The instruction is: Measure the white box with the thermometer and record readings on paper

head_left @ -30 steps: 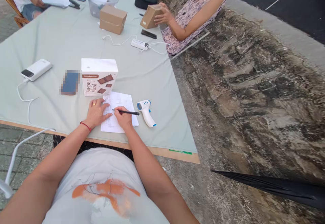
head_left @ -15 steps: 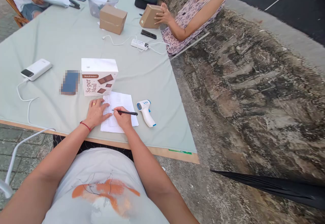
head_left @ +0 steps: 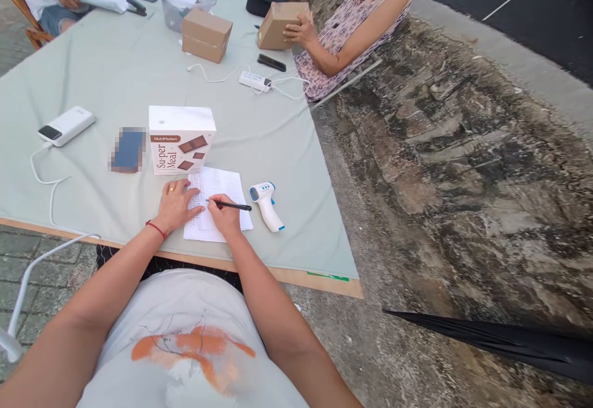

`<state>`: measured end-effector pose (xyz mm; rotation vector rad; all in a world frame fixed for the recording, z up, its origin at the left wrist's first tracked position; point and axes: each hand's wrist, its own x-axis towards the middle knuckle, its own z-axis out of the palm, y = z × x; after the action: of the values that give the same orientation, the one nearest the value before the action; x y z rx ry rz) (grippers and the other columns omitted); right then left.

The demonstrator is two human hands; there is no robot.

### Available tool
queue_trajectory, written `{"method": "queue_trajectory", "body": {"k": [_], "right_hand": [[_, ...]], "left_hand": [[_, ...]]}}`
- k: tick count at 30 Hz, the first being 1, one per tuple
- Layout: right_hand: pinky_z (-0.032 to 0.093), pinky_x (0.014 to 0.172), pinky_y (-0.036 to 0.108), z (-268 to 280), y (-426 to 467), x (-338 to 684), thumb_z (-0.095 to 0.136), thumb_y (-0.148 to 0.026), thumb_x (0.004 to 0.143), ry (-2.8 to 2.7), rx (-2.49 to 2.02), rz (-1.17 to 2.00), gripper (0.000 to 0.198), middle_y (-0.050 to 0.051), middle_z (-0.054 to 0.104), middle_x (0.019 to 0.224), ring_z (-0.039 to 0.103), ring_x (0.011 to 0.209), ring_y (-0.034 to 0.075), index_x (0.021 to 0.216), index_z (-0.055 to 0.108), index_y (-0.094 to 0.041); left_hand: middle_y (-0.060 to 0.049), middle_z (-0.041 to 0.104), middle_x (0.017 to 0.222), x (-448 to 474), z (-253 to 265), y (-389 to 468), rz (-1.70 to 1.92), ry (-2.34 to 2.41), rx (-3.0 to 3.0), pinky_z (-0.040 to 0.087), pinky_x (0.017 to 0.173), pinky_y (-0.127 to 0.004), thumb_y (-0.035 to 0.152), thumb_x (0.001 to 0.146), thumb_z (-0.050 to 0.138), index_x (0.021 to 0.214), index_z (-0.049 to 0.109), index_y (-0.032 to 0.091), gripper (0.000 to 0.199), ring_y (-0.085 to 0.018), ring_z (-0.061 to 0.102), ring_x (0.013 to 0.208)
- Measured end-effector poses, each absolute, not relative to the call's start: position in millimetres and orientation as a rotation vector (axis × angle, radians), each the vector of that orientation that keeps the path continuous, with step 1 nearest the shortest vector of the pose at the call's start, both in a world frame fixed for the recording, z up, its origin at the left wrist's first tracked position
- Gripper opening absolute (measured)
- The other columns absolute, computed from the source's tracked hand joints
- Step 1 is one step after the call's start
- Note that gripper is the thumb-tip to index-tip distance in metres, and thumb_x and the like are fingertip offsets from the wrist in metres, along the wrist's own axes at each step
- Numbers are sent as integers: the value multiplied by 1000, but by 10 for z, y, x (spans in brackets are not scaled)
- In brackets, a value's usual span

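Spread open, the left hand rests on the left edge of the paper, while the right hand grips a slim black pen over it, tip pointing left, long axis nearly crosswise. Right of the paper lies a smooth, white, pistol-shaped thermometer; beyond the paper, a white box hides some cloth-covered bench, with a brown cardboard carton farther off.
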<state>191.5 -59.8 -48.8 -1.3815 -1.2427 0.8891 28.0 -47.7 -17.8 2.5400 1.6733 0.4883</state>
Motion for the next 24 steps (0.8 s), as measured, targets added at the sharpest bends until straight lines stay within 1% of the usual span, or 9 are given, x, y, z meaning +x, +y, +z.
{"method": "queue_trajectory", "body": {"k": [8,12,15,17,18,19,21,22,24], "right_hand": [[51,70,33,-522,-607,1919,51,-38,72,-1281,-1381,817,20,2,64,71,57,68,18,74,62,-21],[53,80,35,-506,-611,2032,48,-43,82,-1348,-1326,688,31,7,68,90,62,81,20,93,66,-20],[51,90,37,-504,-562,2196,42,-38,92,-1510,-1293,461,34,10,67,103,63,98,22,107,66,-20],[50,93,39,-535,-497,2317,37,-29,95,-1662,-1274,329,37,12,65,109,61,104,24,117,64,-18],[49,94,40,-560,-459,2371,34,-23,95,-1742,-1275,281,40,13,64,110,60,105,24,123,63,-17],[49,94,41,-588,-420,2419,33,-17,94,-1817,-1285,241,44,14,63,112,59,105,25,127,62,-16],[48,94,42,-642,-355,2490,32,-6,89,-1953,-1319,184,51,16,62,113,58,104,26,130,62,-15],[48,93,42,-660,-336,2514,32,-3,87,-2008,-1335,167,54,16,62,113,57,102,26,130,63,-16],[47,92,41,-670,-333,2548,31,0,85,-2079,-1356,155,58,14,62,113,57,99,25,129,65,-19]], "left_hand": [[-14,53,132,280,-177,-468,485,1681,2527,32,110,-52,46,84,70,121,68,23,43,-33,51,118],[-13,54,130,292,-180,-477,530,1654,2497,32,110,-53,44,82,73,115,67,21,40,-33,50,119],[-12,56,118,242,-161,-481,807,1657,2376,40,104,-47,35,86,65,105,60,19,25,-28,52,113],[-11,53,111,146,-137,-444,1139,1737,2230,44,99,-43,30,90,56,100,52,19,16,-25,52,110],[-11,51,109,80,-126,-402,1314,1797,2144,44,99,-42,29,90,54,98,47,20,15,-24,51,111],[-11,49,110,6,-117,-342,1427,1845,2068,44,100,-42,30,89,56,99,44,21,19,-24,49,114],[-12,45,118,-148,-113,-171,1565,1906,1901,44,102,-42,33,84,63,107,40,21,34,-25,46,120],[-13,44,123,-219,-118,-67,1582,1899,1821,44,104,-42,32,82,65,113,38,20,43,-25,45,123],[-14,44,132,-332,-139,146,1502,1786,1736,42,108,-43,30,83,63,127,34,21,54,-25,46,129]]}}
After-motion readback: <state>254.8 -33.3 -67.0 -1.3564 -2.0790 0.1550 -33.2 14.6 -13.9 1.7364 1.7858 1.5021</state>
